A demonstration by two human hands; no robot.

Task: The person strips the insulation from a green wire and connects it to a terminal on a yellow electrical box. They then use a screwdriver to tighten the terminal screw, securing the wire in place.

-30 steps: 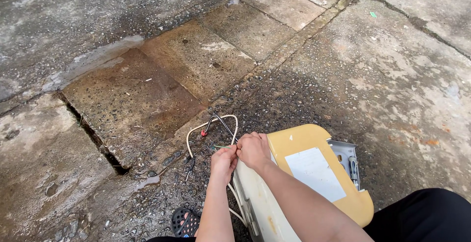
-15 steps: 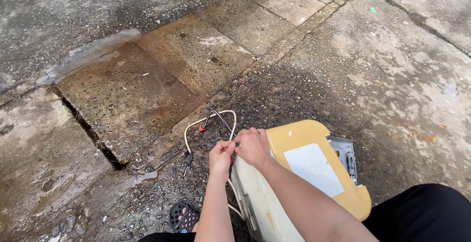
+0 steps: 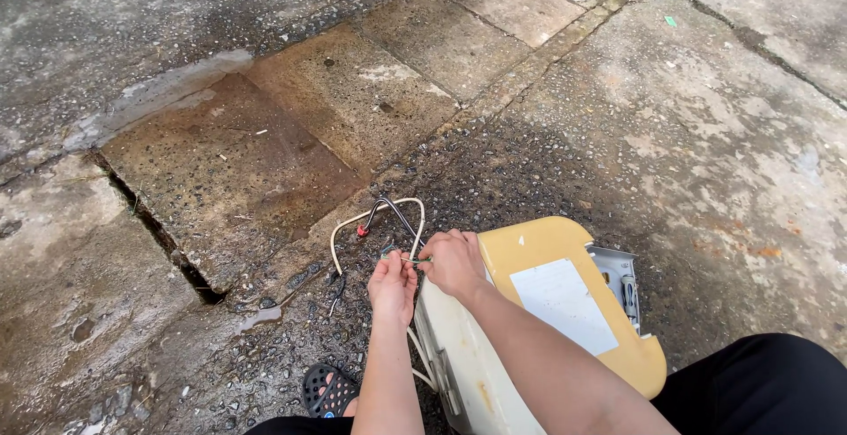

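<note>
Low in the middle of the frame, my left hand [image 3: 393, 283] and my right hand [image 3: 453, 263] meet at the near edge of a yellowed plastic casing [image 3: 538, 245]. Both grips are closed: between the fingertips of the two hands I pinch a thin wire end [image 3: 415, 260], the left from the left, the right from the right. Just above my hands a cream cable [image 3: 346, 230] loops out over the wet concrete floor [image 3: 618, 117], and a dark wire [image 3: 394, 208] bends inside the loop. A small red connector [image 3: 361, 231] sits on the left side of that loop. The casing lies to the right of my hands, with a white label [image 3: 565, 304] on its top face and a grey metal bracket [image 3: 621, 278] at its right edge. At the bottom edge, left of my forearm, my black perforated sandal [image 3: 325, 389] shows. A deep crack [image 3: 168, 245] runs through the slabs at the left of the frame.
</note>
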